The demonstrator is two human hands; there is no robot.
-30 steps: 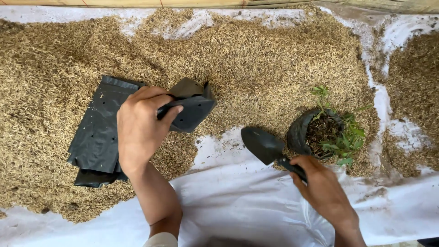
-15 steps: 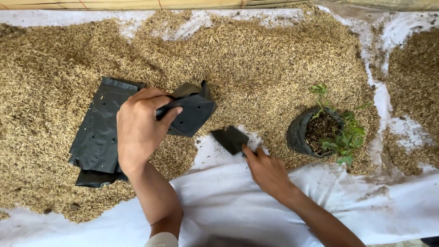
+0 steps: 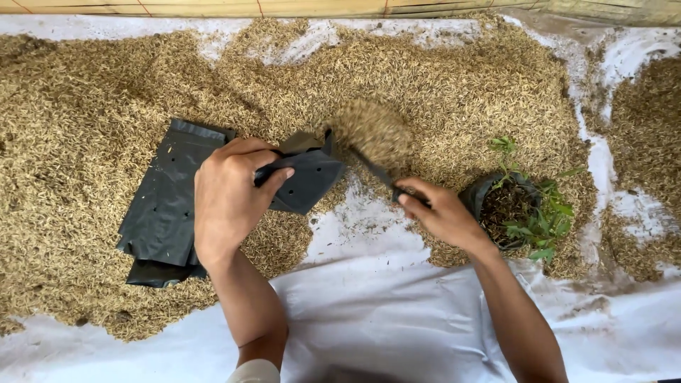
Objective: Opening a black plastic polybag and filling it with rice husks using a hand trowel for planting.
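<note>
1. The left hand (image 3: 227, 202) has its grip closed on the rim of a black nursery bag (image 3: 306, 177), holding its mouth open.
2. The right hand (image 3: 443, 213) grips a trowel (image 3: 372, 135) heaped with rice husk, just above that mouth.
3. Left of the grip lies a stack of flat bags (image 3: 167, 206), unfilled; right, a potted seedling (image 3: 514, 209), finished.

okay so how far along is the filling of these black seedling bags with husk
Done: one black bag with a green seedling stands filled at the right. In hand: the left hand holds an empty black bag open, while the right hand brings a trowel heaped with rice husk to its mouth; I can't see any husk inside it. Left: a stack of flat black bags lies unfilled on the husk pile.
</note>
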